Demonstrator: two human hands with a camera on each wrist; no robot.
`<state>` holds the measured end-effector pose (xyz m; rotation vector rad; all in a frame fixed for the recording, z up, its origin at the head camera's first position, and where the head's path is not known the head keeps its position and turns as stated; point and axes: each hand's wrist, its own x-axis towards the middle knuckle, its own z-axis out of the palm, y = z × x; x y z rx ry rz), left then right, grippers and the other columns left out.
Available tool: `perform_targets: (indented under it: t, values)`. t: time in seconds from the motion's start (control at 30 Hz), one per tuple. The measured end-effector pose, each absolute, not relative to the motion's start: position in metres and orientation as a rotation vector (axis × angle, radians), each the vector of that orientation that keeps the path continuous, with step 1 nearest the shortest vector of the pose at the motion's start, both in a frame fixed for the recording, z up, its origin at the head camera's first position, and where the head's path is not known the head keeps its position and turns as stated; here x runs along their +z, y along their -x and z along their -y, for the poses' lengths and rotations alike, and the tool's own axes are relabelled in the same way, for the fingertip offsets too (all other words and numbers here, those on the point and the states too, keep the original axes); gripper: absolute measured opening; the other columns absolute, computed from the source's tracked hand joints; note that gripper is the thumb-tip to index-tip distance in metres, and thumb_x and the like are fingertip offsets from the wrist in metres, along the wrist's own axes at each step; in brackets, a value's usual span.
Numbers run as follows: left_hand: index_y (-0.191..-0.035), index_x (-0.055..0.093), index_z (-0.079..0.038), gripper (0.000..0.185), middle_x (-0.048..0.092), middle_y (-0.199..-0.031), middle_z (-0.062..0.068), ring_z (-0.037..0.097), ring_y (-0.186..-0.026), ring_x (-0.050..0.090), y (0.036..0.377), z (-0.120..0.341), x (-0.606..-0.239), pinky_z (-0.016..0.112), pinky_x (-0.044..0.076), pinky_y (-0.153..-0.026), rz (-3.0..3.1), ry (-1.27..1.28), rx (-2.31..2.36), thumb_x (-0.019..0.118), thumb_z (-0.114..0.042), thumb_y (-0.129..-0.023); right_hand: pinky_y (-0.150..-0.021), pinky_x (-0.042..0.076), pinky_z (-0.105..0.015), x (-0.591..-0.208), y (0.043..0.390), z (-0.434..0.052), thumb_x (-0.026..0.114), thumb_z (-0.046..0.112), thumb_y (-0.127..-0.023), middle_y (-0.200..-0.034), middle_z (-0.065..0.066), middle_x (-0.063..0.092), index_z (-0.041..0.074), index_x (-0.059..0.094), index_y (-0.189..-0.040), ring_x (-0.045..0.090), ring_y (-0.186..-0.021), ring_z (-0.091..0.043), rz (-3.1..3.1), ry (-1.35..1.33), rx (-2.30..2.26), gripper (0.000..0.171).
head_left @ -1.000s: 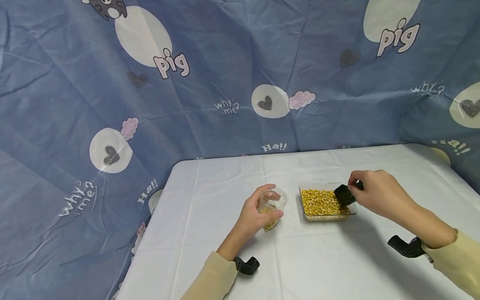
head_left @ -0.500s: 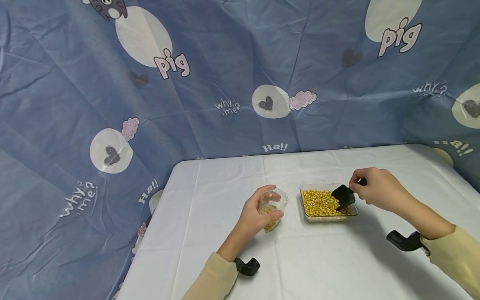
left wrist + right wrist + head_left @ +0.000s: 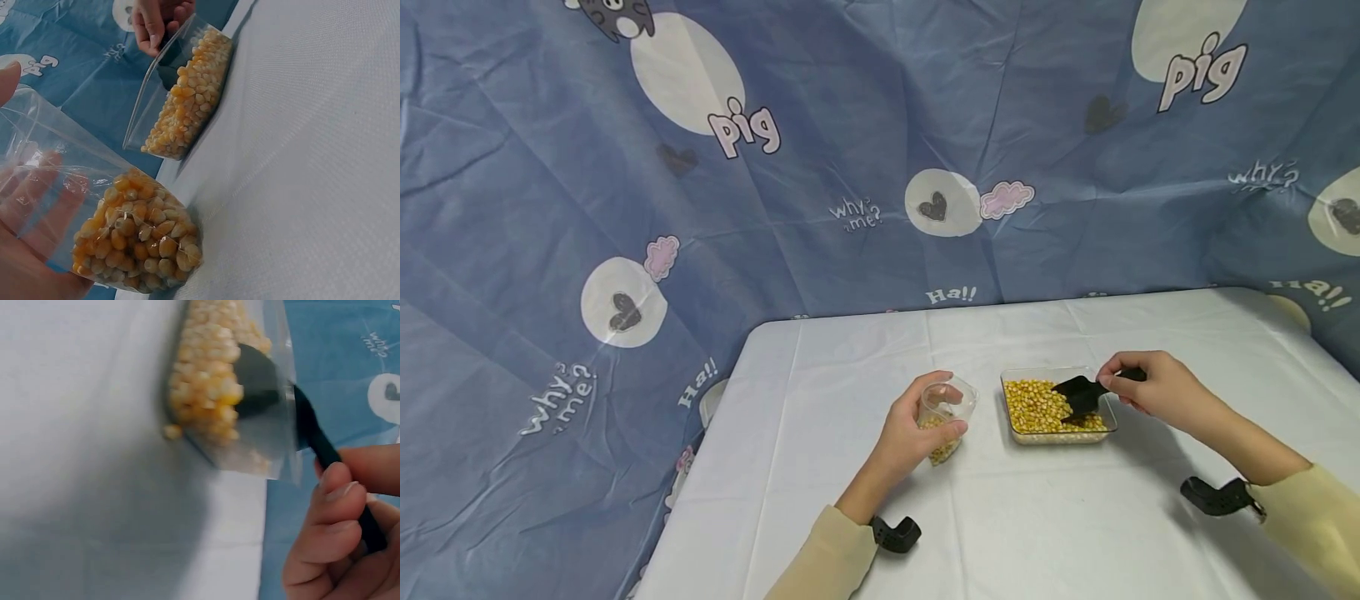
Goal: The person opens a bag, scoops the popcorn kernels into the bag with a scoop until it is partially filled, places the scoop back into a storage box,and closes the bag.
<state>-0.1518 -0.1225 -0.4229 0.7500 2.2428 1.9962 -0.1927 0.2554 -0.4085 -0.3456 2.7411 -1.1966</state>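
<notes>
My left hand (image 3: 913,429) curls round a clear plastic bag (image 3: 956,402), its mouth spread wide. Corn kernels (image 3: 140,240) fill the bag's bottom, which sits at the white cloth. To the right is a clear rectangular box (image 3: 1026,439) holding a bed of yellow corn kernels (image 3: 1037,404). By its handle, my right hand (image 3: 1157,387) pinches a small black scoop (image 3: 1081,396) between thumb and fingers. The scoop's blade leans down into the kernels at the box's right side; in the right wrist view it shows dark through the clear wall.
White cloth (image 3: 1030,533) covers the table. Behind it hangs a blue printed curtain (image 3: 805,167). One loose kernel (image 3: 172,431) lies on the cloth beside the box. Black camera mounts (image 3: 897,534) stick out from both wrists.
The scoop has swung from steep to a flatter slant, its handle now pointing right and its blade shifted slightly left in the corn. The left hand and bag have stayed put.
</notes>
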Motion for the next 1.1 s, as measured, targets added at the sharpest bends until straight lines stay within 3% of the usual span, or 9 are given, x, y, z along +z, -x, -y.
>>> perform_targets:
  t: [0.2, 0.4, 0.63, 0.9, 1.1]
  values:
    - [-0.143, 0.048, -0.007, 0.062, 0.061, -0.124, 0.026, 0.041, -0.122, 0.054, 0.152, 0.122, -0.423, 0.064, 0.033, -0.106, -2.227, -0.756, 2.018, 0.076, -0.002, -0.088, -0.046, 0.038, -0.035, -0.427, 0.188, -0.254, 0.064, 0.03, -0.101, -0.064, -0.005, 0.051, 0.004, 0.067, -0.11, 0.041, -0.048, -0.018, -2.622, 0.317, -1.396, 0.028]
    - [-0.144, 0.046, 0.0, 0.063, 0.061, -0.124, 0.028, 0.041, -0.123, 0.054, 0.152, 0.122, -0.423, 0.064, 0.032, -0.107, -2.219, -0.776, 2.02, 0.075, -0.001, -0.088, -0.046, 0.037, -0.038, -0.439, 0.184, -0.253, 0.063, 0.03, -0.102, -0.066, -0.007, 0.049, 0.0, 0.065, -0.116, 0.039, -0.048, -0.02, -2.513, 0.303, -1.563, 0.033]
    - [-0.145, 0.044, 0.001, 0.064, 0.06, -0.125, 0.027, 0.037, -0.127, 0.052, 0.152, 0.123, -0.424, 0.057, 0.03, -0.112, -2.22, -0.76, 2.005, 0.075, -0.003, -0.089, -0.049, 0.036, -0.04, -0.445, 0.182, -0.256, 0.056, 0.026, -0.105, -0.073, -0.009, 0.051, -0.005, 0.062, -0.119, 0.04, -0.052, -0.019, -2.396, 0.303, -1.675, 0.035]
    - [-0.145, 0.045, -0.001, 0.066, 0.061, -0.126, 0.026, 0.034, -0.126, 0.053, 0.152, 0.123, -0.423, 0.056, 0.031, -0.111, -2.236, -0.744, 1.99, 0.077, -0.004, -0.087, -0.057, 0.023, -0.045, -0.453, 0.176, -0.261, 0.052, 0.023, -0.107, -0.078, -0.002, 0.049, -0.009, 0.055, -0.126, 0.031, -0.058, -0.025, -2.074, 0.282, -1.914, 0.037]
    - [-0.143, 0.048, -0.007, 0.064, 0.062, -0.125, 0.025, 0.034, -0.125, 0.055, 0.152, 0.122, -0.423, 0.057, 0.032, -0.11, -2.243, -0.739, 1.993, 0.077, -0.004, -0.087, -0.057, 0.021, -0.043, -0.453, 0.173, -0.261, 0.05, 0.02, -0.108, -0.078, -0.001, 0.051, -0.01, 0.054, -0.126, 0.03, -0.058, -0.023, -1.99, 0.303, -1.978, 0.035]
